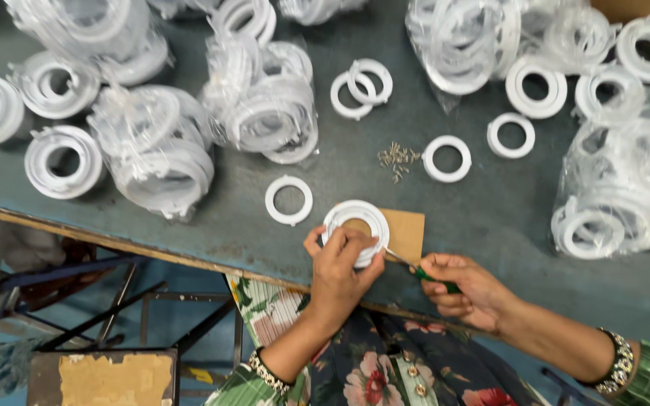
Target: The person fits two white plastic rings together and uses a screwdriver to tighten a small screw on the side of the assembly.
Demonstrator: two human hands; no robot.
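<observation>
1. Near the counter [490, 218] edge, at six o'clock, a white plastic ring [355, 225] is gripped by the left hand [340, 271] over a brown card [406, 233].
2. A green-handled screwdriver [424, 274] is clamped in the right hand [464, 289], tip at the ring's four o'clock.
3. Small screws [398, 158] lie at twelve o'clock.

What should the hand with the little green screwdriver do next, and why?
Probably press in and twist. The right hand holds the green-handled screwdriver with its tip already at the edge of the white ring stack, which the left hand steadies on the brown card.
</observation>
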